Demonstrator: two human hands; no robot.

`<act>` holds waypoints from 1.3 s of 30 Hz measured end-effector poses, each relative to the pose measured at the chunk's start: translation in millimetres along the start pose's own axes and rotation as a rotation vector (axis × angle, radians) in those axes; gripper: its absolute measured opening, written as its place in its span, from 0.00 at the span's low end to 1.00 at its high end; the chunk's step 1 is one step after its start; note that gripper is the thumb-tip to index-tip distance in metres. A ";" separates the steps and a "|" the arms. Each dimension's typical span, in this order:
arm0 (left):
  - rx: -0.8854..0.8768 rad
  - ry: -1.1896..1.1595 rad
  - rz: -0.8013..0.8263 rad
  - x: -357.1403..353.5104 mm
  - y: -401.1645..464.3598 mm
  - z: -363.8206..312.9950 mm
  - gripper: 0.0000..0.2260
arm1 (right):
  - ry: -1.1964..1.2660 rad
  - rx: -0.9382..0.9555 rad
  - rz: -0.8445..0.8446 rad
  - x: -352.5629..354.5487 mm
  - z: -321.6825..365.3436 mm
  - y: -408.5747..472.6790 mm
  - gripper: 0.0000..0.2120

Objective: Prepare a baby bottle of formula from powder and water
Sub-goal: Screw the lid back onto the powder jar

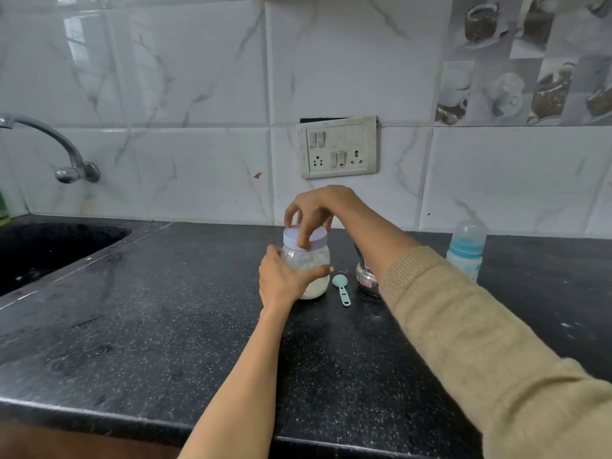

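**Lid grip on the powder jar, bottle waiting at 2 o'clock**

Nearest: the black counter (165, 342) is filling the lower view, both forearms reaching in from 6 and 5 o'clock. Left hand (284, 279) is wrapping the powder jar (311, 270) from its 9 o'clock side, fingers curled round the clear body, steadying it. Jar is standing upright, long axis vertical, pale powder sitting in the bottom part. Right hand (314, 210) is coming down from 12 o'clock onto the lilac lid (306, 238), fingertips clamping its rim; lid looks seated, likely about to be twisted. Key relation: lid is lying directly under the right hand, on the jar's vertical axis, so the turn goes round that axis while the left hand resists.

Just beside the jar at 3 o'clock, the teal scoop (341, 289) is lying flat, handle pointing to 6 o'clock. Past it, a small glass container (366, 276) is half hidden behind the right forearm. Further out at 2 o'clock, the baby bottle (465, 251) is standing capped, well apart, nearer the right arm. Far: sink (49, 246) at 9 o'clock, tap (66, 154) at 10.
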State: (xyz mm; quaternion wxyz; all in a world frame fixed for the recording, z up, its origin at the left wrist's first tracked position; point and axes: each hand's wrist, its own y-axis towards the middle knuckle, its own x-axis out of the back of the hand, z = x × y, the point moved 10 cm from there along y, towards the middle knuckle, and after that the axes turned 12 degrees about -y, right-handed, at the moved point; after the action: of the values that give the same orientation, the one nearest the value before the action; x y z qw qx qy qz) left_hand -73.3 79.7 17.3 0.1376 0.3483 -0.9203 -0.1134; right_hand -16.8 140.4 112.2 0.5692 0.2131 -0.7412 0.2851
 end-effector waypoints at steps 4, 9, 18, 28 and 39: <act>0.011 -0.013 0.014 0.1 0.3 1.1 0.35 | 0.078 0.115 0.138 -10.1 6.6 3.4 0.31; 0.011 0.001 -0.008 1.5 -1.2 0.7 0.37 | 0.122 0.075 0.090 -4.8 1.6 -0.3 0.26; 0.006 0.094 -0.118 4.6 -11.6 -4.0 0.43 | -0.066 -0.322 -0.180 -20.9 -37.6 1.0 0.39; 0.106 -0.135 0.107 -1.9 -0.7 -2.2 0.37 | 0.209 0.052 -0.016 -10.6 -13.2 0.0 0.26; 0.087 -0.198 0.020 10.1 3.3 2.7 0.30 | 0.196 0.018 -0.166 -1.7 -15.6 0.6 0.26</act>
State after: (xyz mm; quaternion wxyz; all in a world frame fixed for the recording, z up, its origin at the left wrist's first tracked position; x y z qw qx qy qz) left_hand -83.4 75.6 17.6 0.0316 0.3319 -0.9369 -0.1057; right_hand -5.4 151.3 113.4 0.6587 0.2500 -0.6591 0.2633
